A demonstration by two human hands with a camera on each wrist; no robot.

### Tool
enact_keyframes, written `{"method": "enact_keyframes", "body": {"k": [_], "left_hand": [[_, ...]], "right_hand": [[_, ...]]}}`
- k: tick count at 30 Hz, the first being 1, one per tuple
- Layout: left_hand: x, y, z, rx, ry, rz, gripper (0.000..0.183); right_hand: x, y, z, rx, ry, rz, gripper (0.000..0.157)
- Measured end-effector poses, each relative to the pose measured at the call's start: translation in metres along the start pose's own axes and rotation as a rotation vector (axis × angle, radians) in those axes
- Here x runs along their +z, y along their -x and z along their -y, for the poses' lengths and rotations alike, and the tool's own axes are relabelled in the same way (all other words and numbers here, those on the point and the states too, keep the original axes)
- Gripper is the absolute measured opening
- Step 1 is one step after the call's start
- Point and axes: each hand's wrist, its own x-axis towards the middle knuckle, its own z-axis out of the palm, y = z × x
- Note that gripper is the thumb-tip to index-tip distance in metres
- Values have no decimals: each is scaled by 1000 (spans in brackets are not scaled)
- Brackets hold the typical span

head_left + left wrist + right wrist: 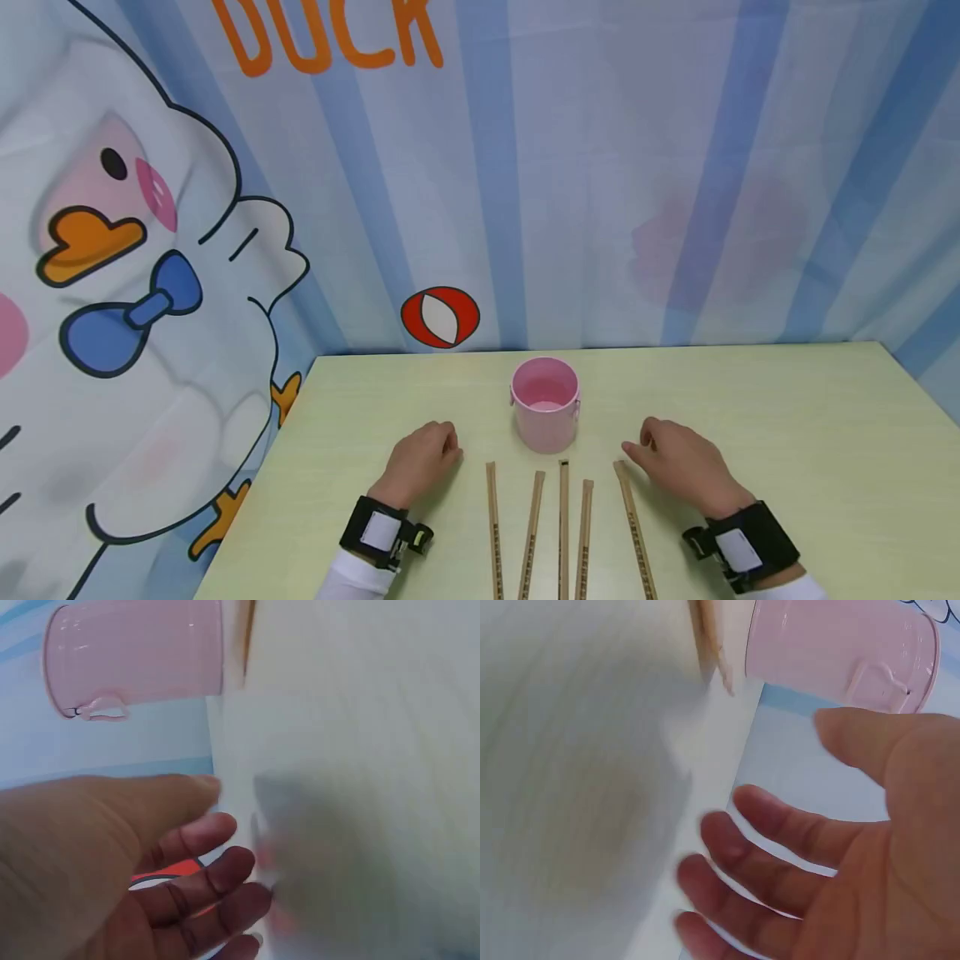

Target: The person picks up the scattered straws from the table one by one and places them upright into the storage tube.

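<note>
A pink bucket [548, 421] with small side handles stands upright toward the back of the table. Several thin tan sticks with dark print, looking like wrapped chopsticks [564, 525], lie in a spread row in front of it. To the left of the row, my left hand [422, 458] hovers low over the table, fingers loosely bent and holding nothing. My right hand [678, 462] is just past the far end of the rightmost stick [636, 533]. In the right wrist view its fingers [769, 866] are loosely spread, and the palm is bare.
The pale wood-look table [825, 433] ends at a striped blue cloth backdrop [592, 167] with a printed duck and ball. A black wrist strap with a small camera sits on each wrist. The sticks run out of the head view's lower edge.
</note>
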Motion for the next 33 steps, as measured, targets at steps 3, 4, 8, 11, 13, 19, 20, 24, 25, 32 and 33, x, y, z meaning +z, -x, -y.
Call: {"method": "enact_keyframes", "body": {"k": [3,4,8,11,13,19,20,24,25,32,33], "left_hand": [[2,1,1,-17,-13,17,16],[2,1,1,-24,-16,19,16],[3,1,1,-50,-15,29,18],[3,1,1,-58,-12,35,18],[3,1,0,-60,-8,39,19],[3,2,-2,-67,4,43,19],[3,3,-2,-69,5,43,19],[4,3,-1,-72,4,46,20],[5,3,-1,-73,4,46,20],[8,0,3,-68,-3,35,20],[9,0,3,-66,-5,34,20]], "right_hand": [[0,2,-5,33,8,67,28],[0,2,-6,39,16,85,27],[0,5,-7,41,43,146,29],[-1,7,-6,28,51,163,29],[0,8,-5,26,56,168,28],[4,11,-3,44,38,195,32],[5,12,-2,50,35,202,33],[9,12,0,59,35,214,33],[10,12,0,55,39,212,32],[12,11,3,33,70,191,28],[12,11,4,34,69,191,28]]}}
